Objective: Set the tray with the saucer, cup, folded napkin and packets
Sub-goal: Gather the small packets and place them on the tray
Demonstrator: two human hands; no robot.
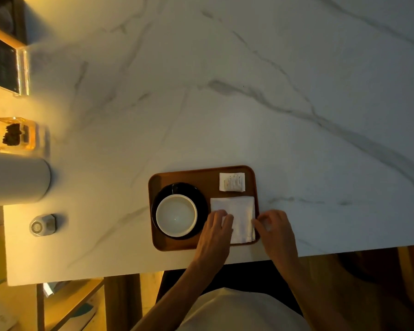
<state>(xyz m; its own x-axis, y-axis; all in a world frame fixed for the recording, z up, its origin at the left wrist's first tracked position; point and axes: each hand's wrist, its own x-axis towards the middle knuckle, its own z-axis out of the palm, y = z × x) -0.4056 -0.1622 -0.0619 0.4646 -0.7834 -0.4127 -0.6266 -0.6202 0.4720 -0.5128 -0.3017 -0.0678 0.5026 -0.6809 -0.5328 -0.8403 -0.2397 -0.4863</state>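
A brown wooden tray (189, 175) lies near the front edge of the marble table. On its left half a black saucer (201, 199) carries a white cup (176, 215), which looks empty. White packets (232, 182) lie in the tray's far right corner. A folded white napkin (240, 211) lies on the right half, below the packets. My left hand (215, 231) rests its fingertips on the napkin's left edge. My right hand (276, 226) pinches the napkin's right edge at the tray rim.
The marble table (249, 91) stretches far and right. At the left stand a white cylinder (14, 180), a small clear box with dark contents (13, 134), a small round grey object (42, 225) and a dark framed sign (5, 60). The table's front edge runs just below the tray.
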